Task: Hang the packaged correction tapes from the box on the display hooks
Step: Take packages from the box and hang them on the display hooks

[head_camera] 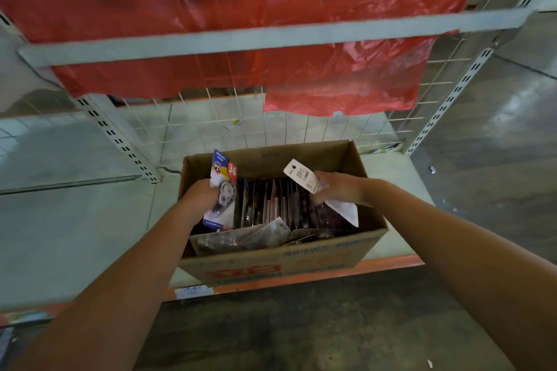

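Note:
An open cardboard box (289,262) stands on the low shelf, holding several packaged correction tapes (271,205) upright in a row and a few lying flat at its front. My left hand (200,196) grips one pack (221,190) by its side at the box's left end, printed front towards me. At the box's right end my right hand (337,188) holds another pack (304,176), whose white back and hang hole face up. No display hooks are in view.
A white wire grid panel (229,126) backs the shelf, between slotted uprights (117,135). Red plastic sheeting (241,9) hangs over the upper part, behind a grey crossbar (271,36). The shelf has an orange front edge (331,275). Bare concrete floor lies below and to the right.

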`<act>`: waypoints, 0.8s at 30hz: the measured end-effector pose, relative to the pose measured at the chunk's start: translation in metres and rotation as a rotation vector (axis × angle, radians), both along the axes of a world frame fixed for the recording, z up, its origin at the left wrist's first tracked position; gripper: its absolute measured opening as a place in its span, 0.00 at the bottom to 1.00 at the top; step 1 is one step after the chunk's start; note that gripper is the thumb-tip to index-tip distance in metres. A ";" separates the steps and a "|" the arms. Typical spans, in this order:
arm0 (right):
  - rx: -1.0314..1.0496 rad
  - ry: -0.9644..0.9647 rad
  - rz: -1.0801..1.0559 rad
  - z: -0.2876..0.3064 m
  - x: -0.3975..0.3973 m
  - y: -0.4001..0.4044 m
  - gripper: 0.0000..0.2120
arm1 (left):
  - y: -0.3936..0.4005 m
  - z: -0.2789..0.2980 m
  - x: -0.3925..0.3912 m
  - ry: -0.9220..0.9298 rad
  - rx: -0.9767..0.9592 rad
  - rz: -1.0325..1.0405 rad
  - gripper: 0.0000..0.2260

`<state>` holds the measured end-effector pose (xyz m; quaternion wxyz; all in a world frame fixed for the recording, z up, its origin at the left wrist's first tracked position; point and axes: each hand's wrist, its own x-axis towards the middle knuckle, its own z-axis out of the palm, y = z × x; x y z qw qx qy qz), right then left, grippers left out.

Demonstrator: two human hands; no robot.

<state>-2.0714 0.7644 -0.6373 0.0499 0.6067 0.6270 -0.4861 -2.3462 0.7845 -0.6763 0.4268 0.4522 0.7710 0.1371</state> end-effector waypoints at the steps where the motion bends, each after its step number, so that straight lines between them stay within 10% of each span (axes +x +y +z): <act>1: -0.040 0.097 -0.067 0.017 -0.001 -0.002 0.34 | -0.003 0.018 0.001 -0.048 0.016 0.018 0.12; 11: -0.586 1.034 -0.489 0.155 -0.030 -0.073 0.33 | -0.095 0.179 -0.018 -0.687 -0.038 0.287 0.11; 24: -0.681 1.135 -0.622 0.305 -0.048 -0.179 0.35 | -0.221 0.342 -0.014 -0.935 -0.124 0.337 0.11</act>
